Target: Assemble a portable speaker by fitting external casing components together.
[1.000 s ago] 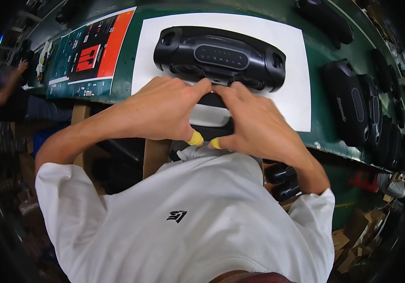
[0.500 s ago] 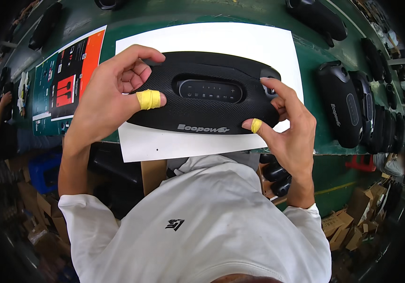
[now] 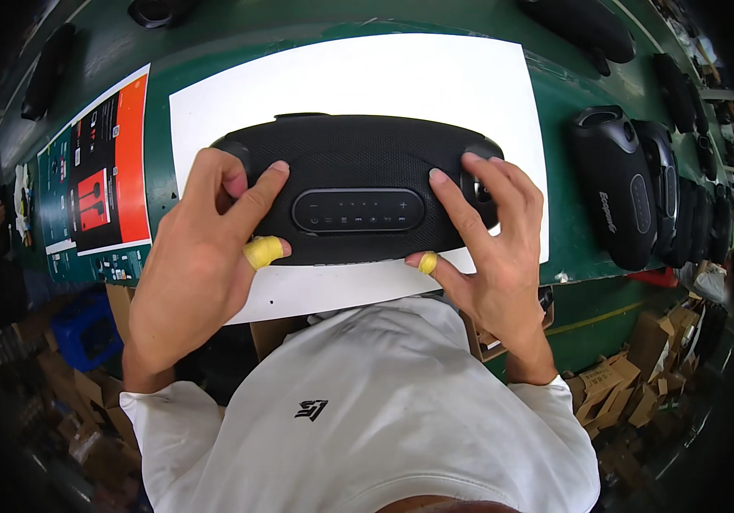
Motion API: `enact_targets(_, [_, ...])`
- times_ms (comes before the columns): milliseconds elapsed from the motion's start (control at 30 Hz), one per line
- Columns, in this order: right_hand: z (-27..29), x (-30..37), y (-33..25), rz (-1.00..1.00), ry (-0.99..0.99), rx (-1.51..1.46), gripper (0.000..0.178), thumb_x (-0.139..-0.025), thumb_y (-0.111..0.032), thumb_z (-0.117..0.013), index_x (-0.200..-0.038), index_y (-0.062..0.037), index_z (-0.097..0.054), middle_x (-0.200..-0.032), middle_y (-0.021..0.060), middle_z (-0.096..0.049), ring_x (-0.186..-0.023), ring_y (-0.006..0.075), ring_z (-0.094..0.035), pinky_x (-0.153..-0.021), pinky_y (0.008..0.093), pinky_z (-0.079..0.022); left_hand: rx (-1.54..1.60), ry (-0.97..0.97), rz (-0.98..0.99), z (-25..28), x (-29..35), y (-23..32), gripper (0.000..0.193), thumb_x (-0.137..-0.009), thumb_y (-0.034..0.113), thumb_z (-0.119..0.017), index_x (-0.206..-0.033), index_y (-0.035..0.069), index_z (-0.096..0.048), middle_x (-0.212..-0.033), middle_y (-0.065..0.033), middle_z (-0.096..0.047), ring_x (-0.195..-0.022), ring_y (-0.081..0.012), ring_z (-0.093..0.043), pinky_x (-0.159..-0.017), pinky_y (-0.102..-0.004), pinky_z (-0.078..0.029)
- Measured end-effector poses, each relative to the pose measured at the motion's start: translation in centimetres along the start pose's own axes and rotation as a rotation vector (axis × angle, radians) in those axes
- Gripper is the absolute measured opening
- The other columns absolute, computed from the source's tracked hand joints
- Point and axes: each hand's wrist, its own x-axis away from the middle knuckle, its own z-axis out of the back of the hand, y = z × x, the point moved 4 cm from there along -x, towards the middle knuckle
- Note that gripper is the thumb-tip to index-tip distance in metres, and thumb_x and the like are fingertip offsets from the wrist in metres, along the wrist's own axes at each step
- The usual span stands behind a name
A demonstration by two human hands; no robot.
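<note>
Both hands held a black oval speaker (image 3: 358, 184) over a white sheet (image 3: 358, 81) on the green tabletop (image 3: 589, 248). The left hand (image 3: 200, 256) kept its grip clenched around the speaker's left end, and the right hand (image 3: 495, 248) gripped the right end. More black speakers (image 3: 615, 192) stood in a row to the right.

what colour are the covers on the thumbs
Yellow: one on the left hand thumb, one on the right hand thumb, head view.

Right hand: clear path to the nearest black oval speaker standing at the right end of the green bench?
Probably yes, once freed. The right hand now grips the black mesh-covered oval speaker on the white sheet. Only bare green bench separates it from the nearest standing black oval speaker.
</note>
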Motion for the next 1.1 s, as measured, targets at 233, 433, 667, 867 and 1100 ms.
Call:
enact_targets(233, [-0.6,0.8,0.4,0.011,0.07,0.031,0.075,-0.065,-0.024,-0.097,-0.137,-0.0168,-0.077,-0.142,0.0143,-0.068,-0.128,0.042,-0.058,-0.098,0.0501,-0.056,-0.53,-0.008,-0.195,0.0,-1.5,3.1,0.051,-0.075,0.018,-0.089,-0.122,0.003,-0.077,-0.098,-0.0081,-0.056,-0.085,-0.0245,-0.061,-0.062,-0.0376,-0.05])
enact_targets(433, [-1.0,0.7,0.8,-0.013,0.069,-0.021,0.072,-0.067,-0.024,-0.098,-0.136,-0.0164,-0.078,-0.144,0.0144,-0.068,-0.129,0.0407,-0.059,-0.102,0.0496,-0.054,-0.056,0.117,-0.225,-1.4,-8.2,-0.2,0.02,-0.094,0.002,-0.068,-0.112,-0.002,-0.076,-0.101,-0.0188,-0.072,-0.094,-0.0353,-0.072,-0.08,-0.0432,-0.056])
enact_targets(667, [-1.4,1.3,1.4,0.012,0.126,-0.101,0.069,-0.067,-0.022,-0.092,-0.134,-0.0135,-0.078,-0.144,0.0149,-0.067,-0.127,0.0379,-0.058,-0.107,0.0493,-0.049,-0.307,0.034,-0.073,-5.9,-11.9,-0.7,0.025,-0.102,0.022,-0.065,-0.095,0.003,-0.08,-0.069,-0.0221,-0.07,-0.066,-0.0411,-0.07,-0.066,-0.0498,-0.055])
enact_targets(867, [-1.4,-3.2,0.1,0.128,-0.161,-0.098,0.095,-0.072,-0.032,-0.093,-0.155,-0.0036,-0.058,-0.161,0.018,-0.054,-0.15,0.0462,-0.043,-0.122,0.0576,-0.036,-0.377,0.217,-0.087,-5.5,-10.9,-0.4,0.025,-0.089,0.027,-0.074,-0.079,0.004,-0.078,-0.064,-0.0195,-0.07,-0.058,-0.0357,-0.071,-0.058,-0.0454,-0.056])
enact_targets(1100, [-1.8,-2.9,0.3,0.164,-0.138,-0.062,0.095,-0.072,-0.02,-0.094,-0.156,-0.0014,-0.055,-0.16,0.0214,-0.053,-0.144,0.046,-0.049,-0.122,0.0586,-0.036,0.069,0.021,0.165,-2.7,-9.1,-7.2,0.041,-0.11,0.028,-0.05,-0.128,0.001,-0.075,-0.111,-0.0188,-0.08,-0.099,-0.0303,-0.077,-0.09,-0.0413,-0.058])
